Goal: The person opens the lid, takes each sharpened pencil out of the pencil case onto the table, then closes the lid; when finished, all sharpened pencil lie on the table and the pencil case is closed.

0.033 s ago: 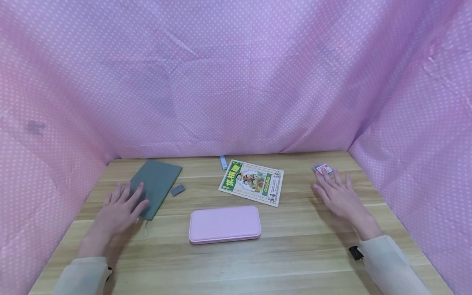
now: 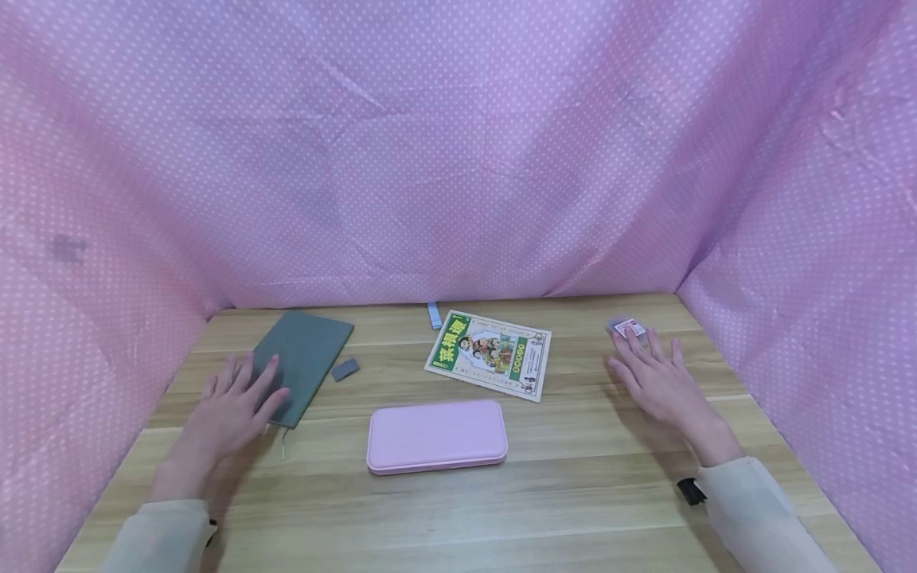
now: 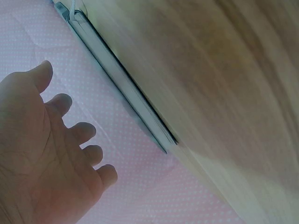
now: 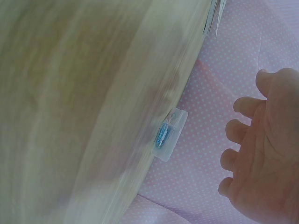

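Left hand (image 2: 228, 410) and right hand (image 2: 666, 390) are held empty, loosely spread, near a green notebook (image 2: 311, 354) at frame left, likely stiff, best gripped by its edges, and a likely light plastic box (image 2: 626, 325) at frame right, best pinched by its sides.

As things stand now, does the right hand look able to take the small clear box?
Probably yes. The right hand holds nothing and hovers close to the small clear box on the table; the right wrist view shows nothing lying between hand and box.
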Demonstrator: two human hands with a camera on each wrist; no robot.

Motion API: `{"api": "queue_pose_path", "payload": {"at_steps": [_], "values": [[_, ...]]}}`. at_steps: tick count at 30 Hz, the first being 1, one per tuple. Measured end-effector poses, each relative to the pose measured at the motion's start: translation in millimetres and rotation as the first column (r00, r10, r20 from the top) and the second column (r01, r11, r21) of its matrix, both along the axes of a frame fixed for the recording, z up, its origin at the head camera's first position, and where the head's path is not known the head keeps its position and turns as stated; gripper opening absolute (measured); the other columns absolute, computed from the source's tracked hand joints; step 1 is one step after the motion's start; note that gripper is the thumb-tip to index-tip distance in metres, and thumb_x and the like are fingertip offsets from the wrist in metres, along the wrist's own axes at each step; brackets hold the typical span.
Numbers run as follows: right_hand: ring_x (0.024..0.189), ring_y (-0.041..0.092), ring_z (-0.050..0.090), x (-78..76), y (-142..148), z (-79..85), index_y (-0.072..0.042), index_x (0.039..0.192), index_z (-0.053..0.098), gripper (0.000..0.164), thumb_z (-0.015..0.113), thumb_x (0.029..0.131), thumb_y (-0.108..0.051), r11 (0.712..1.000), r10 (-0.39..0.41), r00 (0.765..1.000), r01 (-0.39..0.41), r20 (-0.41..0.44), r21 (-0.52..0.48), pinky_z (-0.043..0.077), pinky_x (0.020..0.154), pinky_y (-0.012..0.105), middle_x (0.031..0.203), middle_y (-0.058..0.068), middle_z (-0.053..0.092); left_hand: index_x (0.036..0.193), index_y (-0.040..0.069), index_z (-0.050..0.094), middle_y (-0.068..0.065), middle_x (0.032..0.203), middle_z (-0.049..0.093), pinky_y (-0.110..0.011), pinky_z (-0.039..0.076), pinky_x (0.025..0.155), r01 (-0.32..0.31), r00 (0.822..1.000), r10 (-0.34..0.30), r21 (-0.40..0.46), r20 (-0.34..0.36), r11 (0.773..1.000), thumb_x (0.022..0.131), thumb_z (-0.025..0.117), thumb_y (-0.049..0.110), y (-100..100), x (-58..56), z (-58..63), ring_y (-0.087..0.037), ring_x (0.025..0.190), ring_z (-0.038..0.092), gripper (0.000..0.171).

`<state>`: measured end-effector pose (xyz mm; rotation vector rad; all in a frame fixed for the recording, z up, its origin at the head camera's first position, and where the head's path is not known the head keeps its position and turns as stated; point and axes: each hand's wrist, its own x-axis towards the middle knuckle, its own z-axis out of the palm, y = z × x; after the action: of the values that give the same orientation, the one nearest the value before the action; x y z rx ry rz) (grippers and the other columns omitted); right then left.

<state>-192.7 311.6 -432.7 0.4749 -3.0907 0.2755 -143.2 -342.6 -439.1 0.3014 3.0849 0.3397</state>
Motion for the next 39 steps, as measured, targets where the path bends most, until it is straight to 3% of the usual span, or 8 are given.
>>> {"api": "queue_pose_path", "payload": {"at_steps": [11,25,33,39], "values": [[0.148,0.051,0.003,0.4,-2,-0.9,-0.002,0.159,0.024,0.065,0.024,0.111,-0.045,1.000,0.006,1.000,-0.006,-0.024,-0.003,-0.019,0.113,0.069,0.163,0.025,0.017,0.161,0.003,0.022,-0.042,0.157,0.014,-0.078,0.008,0.113,0.016,1.000,-0.017,-0.029,-0.022,0.999,0.108,0.038,0.049,4,-0.1,1.3,-0.060,0.145,0.004,0.071],[0.150,0.048,-0.001,1.7,-3,2.9,-0.002,0.159,0.026,0.066,0.023,0.111,-0.047,0.999,0.015,1.000,-0.014,-0.027,0.048,-0.026,0.111,0.064,0.164,0.022,0.016,0.160,0.003,0.026,-0.041,0.158,0.011,-0.077,0.008,0.114,0.030,0.999,-0.031,-0.051,-0.012,0.998,0.108,0.036,0.050,12,-2.1,-4.2,-0.057,0.147,-0.001,0.070],[0.151,0.044,0.000,0.3,-12,3.6,-0.002,0.158,0.028,0.066,0.025,0.111,-0.047,0.999,0.033,0.998,-0.032,-0.050,0.035,-0.021,0.114,0.066,0.164,0.021,0.018,0.158,0.002,0.030,-0.041,0.157,0.013,-0.075,0.010,0.115,0.027,1.000,-0.028,-0.071,-0.010,0.997,0.108,0.037,0.050,11,-3.8,3.7,-0.058,0.146,0.005,0.070],[0.151,0.046,0.005,-1.7,-20,12.3,-0.004,0.159,0.030,0.067,0.027,0.110,-0.050,0.996,0.043,0.995,-0.036,-0.086,0.076,-0.028,0.110,0.064,0.164,0.020,0.022,0.159,0.004,0.030,-0.041,0.158,0.014,-0.075,0.006,0.116,0.031,0.999,-0.034,-0.100,-0.030,0.995,0.108,0.034,0.052,15,-8.6,13.2,-0.058,0.146,0.004,0.070]]}}
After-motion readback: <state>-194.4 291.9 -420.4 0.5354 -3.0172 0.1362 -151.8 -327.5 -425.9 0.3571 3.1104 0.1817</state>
